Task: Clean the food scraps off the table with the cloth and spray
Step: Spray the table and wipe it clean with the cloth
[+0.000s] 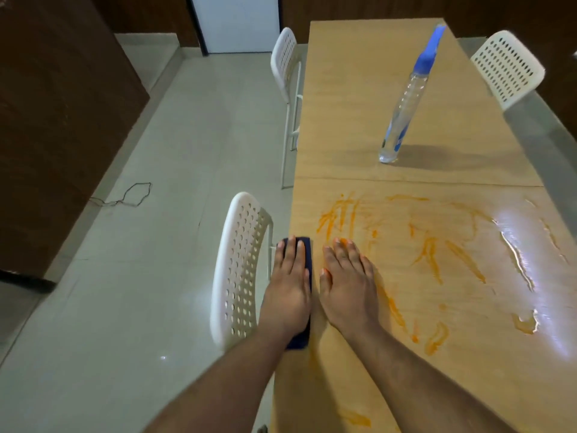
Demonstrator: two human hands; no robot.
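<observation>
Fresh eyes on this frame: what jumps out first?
Orange smears streak the near half of the wooden table, with a shiny wet patch to their right. At the table's left edge the left hand presses flat on a dark blue cloth, the right hand flat beside it. A blue-topped spray bottle stands farther back.

The dark blue folded cloth [307, 260] is largely hidden beneath the left hand [288, 289]; the wooden table [359, 120] is cut off by the frame's right and bottom edges.

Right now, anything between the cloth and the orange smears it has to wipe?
Only the right hand, flat on the table beside the cloth, which the left hand presses at the table's left edge. The smears begin just beyond.
</observation>
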